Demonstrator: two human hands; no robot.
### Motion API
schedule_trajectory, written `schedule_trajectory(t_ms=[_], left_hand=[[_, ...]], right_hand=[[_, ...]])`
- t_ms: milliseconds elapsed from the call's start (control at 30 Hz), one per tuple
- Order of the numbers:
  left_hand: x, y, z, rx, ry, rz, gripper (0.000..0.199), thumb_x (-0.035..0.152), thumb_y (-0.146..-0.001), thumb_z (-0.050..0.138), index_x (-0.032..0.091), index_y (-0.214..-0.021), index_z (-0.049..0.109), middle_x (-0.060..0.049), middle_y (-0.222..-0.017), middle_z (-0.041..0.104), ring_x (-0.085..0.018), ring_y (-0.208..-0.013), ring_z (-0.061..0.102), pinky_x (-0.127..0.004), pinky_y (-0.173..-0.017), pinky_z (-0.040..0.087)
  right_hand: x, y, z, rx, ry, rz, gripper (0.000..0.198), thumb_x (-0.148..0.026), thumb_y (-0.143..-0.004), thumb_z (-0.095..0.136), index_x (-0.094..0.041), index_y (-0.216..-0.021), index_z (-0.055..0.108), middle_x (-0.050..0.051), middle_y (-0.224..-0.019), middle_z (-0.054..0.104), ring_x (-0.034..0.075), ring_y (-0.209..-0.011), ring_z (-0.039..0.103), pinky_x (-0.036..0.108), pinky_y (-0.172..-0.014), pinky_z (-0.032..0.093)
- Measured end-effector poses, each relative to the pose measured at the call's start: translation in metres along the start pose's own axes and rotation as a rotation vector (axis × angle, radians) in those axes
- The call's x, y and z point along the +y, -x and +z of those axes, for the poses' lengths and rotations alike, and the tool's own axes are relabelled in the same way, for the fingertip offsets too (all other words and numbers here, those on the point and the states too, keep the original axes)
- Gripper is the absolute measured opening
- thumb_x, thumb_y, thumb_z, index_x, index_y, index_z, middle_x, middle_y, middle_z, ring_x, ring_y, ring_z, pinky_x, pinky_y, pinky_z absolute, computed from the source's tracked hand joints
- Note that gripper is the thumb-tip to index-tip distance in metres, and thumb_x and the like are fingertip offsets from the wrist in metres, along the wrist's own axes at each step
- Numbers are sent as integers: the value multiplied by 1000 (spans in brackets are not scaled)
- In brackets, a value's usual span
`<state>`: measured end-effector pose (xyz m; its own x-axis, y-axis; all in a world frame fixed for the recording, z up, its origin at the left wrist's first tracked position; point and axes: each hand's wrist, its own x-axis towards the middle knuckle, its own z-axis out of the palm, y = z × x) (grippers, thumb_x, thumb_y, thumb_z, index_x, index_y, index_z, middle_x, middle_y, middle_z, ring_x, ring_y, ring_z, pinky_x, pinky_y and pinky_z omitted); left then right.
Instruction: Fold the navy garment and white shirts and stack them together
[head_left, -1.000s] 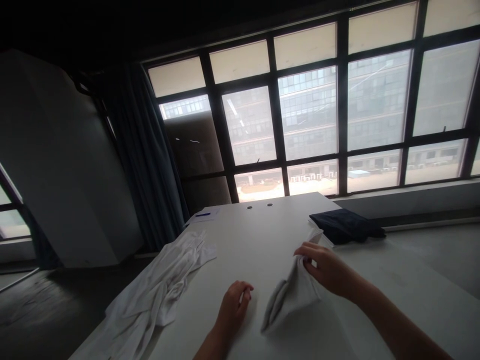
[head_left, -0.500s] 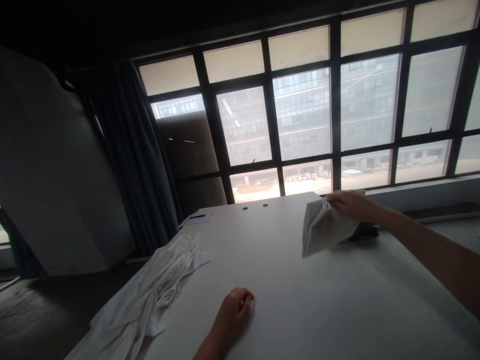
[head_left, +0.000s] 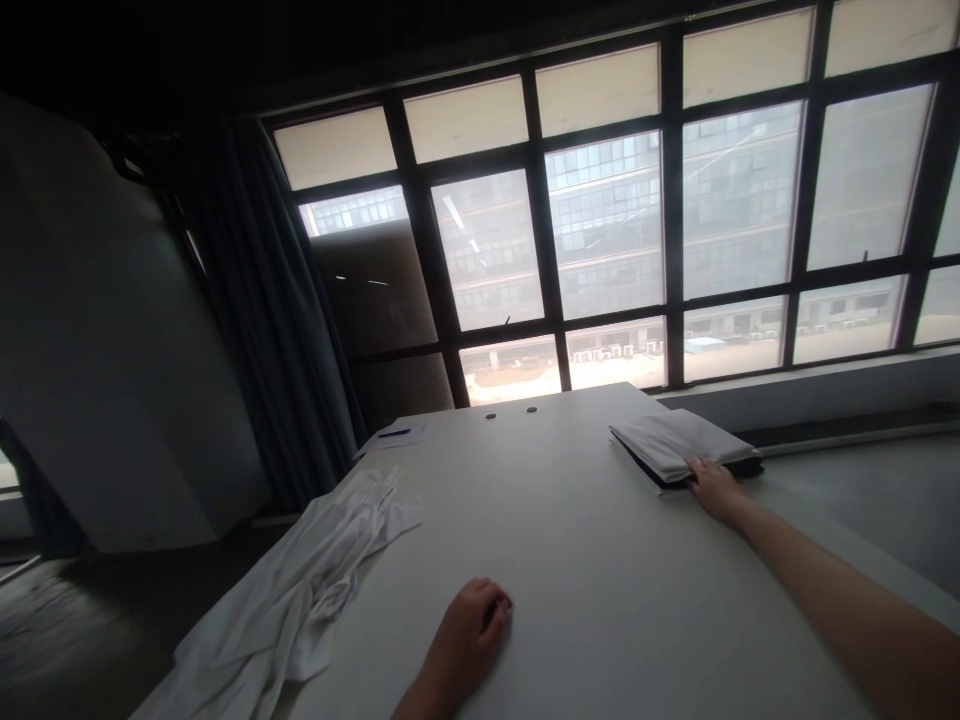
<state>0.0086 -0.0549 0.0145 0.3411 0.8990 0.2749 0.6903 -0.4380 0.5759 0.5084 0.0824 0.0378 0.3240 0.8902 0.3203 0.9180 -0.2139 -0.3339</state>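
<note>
A folded white cloth, perhaps a garment (head_left: 679, 440), lies flat on a dark folded piece (head_left: 746, 467) at the right side of the white table (head_left: 540, 520). My right hand (head_left: 714, 488) rests at the near edge of this stack, its fingers spread over the white cloth and not closed round it. Lower in the picture, my left hand (head_left: 476, 620) lies on the tabletop with its fingers curled in. Nothing shows between them. Along the left edge of the table is a crumpled heap of white cloth (head_left: 300, 590), apart from both hands.
At the far left corner a blue pen (head_left: 394, 433) lies on a paper sheet (head_left: 412, 436). Two round grommets (head_left: 491, 416) are set near the table's far edge. Behind stand large windows (head_left: 607, 230) and a dark blue curtain (head_left: 262, 300).
My right hand has laid the folded white cloth down onto the dark piece and let it go, moving to the stack's near edge. My left hand has hardly moved.
</note>
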Motion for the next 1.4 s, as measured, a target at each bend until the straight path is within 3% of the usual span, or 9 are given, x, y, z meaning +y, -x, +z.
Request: schedule_trajectory(t_ms=[233, 433, 533, 633, 900, 1100, 1167, 1267, 1400], left_hand=[[0, -1, 1, 0, -27, 0, 23, 24, -95, 48, 22, -88, 70, -6, -89, 67, -21, -89, 61, -31, -81, 44], [5, 0, 1, -1, -90, -17, 22, 26, -95, 49, 22, -85, 69, -5, -86, 63, -20, -84, 60, -29, -77, 43], [6, 1, 0, 0, -107, -19, 19, 24, -93, 51, 22, -85, 69, -3, -84, 62, -20, -83, 58, -28, -75, 42], [7, 3, -2, -3, -110, -13, 17, 22, -91, 52, 23, -86, 68, -3, -84, 61, -19, -83, 58, -28, -76, 42], [5, 6, -1, 8, -121, 9, 18, 20, -89, 53, 22, -90, 71, -4, -87, 63, -20, -87, 59, -30, -80, 44], [4, 6, -27, -95, -200, 22, 18, 26, -86, 62, 25, -100, 72, -5, -96, 68, -23, -94, 63, -32, -84, 47], [3, 2, -53, -29, -276, 41, 16, 28, -88, 62, 26, -100, 72, -4, -98, 70, -23, -92, 65, -34, -86, 46], [-14, -3, -102, 268, -455, 4, 16, 27, -91, 55, 24, -99, 69, -6, -98, 70, -25, -95, 64, -37, -90, 44], [-76, 14, -154, 633, -680, -249, 19, 31, -92, 50, 21, -96, 65, -9, -100, 68, -27, -94, 64, -38, -88, 45]], right_hand=[[-3, -7, 50, -113, 54, 74, 54, -42, -100, 29, -36, -151, 44, 8, -165, 32, 36, -139, 42, 58, -107, 36], [-38, 25, 70, -136, 120, 110, 65, -40, -99, 30, -15, -159, 30, 26, -165, 19, 44, -143, 36, 67, -106, 30], [-68, 66, 81, -192, 129, -32, 66, -35, -94, 40, -7, -154, 39, 30, -161, 29, 42, -144, 36, 63, -113, 24], [-105, 115, 88, -259, 111, -204, 59, -40, -94, 40, -17, -148, 51, 17, -160, 40, 37, -149, 30, 60, -118, 18], [-203, 247, 77, -347, -135, -510, 65, -48, -93, 48, -23, -153, 45, 13, -163, 34, 41, -152, 20, 68, -120, 4], [-212, 263, 38, -546, -328, -789, 64, -45, -94, 51, -26, -155, 42, 10, -165, 30, 36, -153, 21, 61, -124, 6], [-207, 253, 29, -549, -357, -798, 58, -42, -94, 50, -27, -151, 48, 8, -163, 37, 31, -151, 28, 54, -125, 11], [-204, 241, 24, -537, -366, -773, 51, -38, -93, 50, -26, -143, 58, 7, -159, 44, 28, -148, 37, 49, -125, 17], [-206, 237, 27, -521, -366, -780, 50, -36, -92, 51, -25, -141, 60, 7, -157, 47, 27, -146, 39, 48, -125, 20]])
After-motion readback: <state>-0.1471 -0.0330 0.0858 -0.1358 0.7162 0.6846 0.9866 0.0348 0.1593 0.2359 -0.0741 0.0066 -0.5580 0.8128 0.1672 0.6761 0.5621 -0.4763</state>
